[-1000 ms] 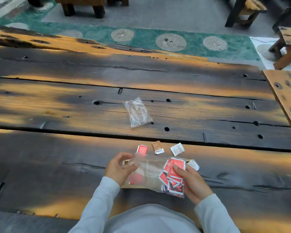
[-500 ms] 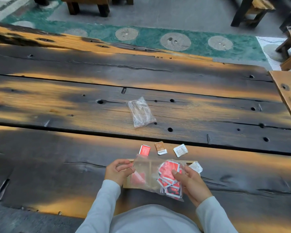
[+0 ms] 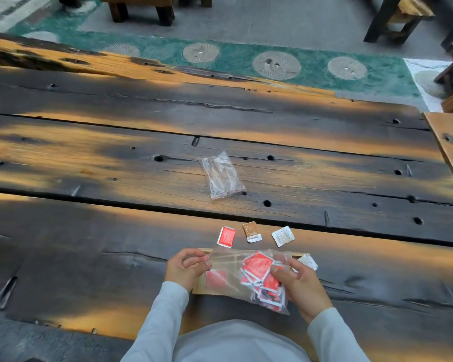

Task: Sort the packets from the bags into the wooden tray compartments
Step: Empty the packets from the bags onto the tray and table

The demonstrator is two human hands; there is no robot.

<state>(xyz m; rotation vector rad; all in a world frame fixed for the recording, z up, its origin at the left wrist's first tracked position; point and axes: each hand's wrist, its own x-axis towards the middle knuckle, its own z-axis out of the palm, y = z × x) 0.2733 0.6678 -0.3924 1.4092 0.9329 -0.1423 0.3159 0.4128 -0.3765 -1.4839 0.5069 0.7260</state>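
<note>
Above the wooden tray (image 3: 198, 290), blocked by the clear bag (image 3: 230, 265) held across it between left hand (image 3: 185, 267) and right hand (image 3: 298, 286). Just past the far rim, barred by a row: red packet (image 3: 226, 236), brown packet (image 3: 251, 232), white packet (image 3: 283, 236), narrow gaps between. Farther out, second bag (image 3: 221, 175) lying mid-way across the tabletop (image 3: 89, 257). Passable over bare planks left and right of these.

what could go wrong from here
The clear bag, gripped by the left hand and right hand, hides most of the wooden tray, so red packets could spill into the wrong compartment. Tipping it might also knock the loose packets lying just beyond the tray.
</note>
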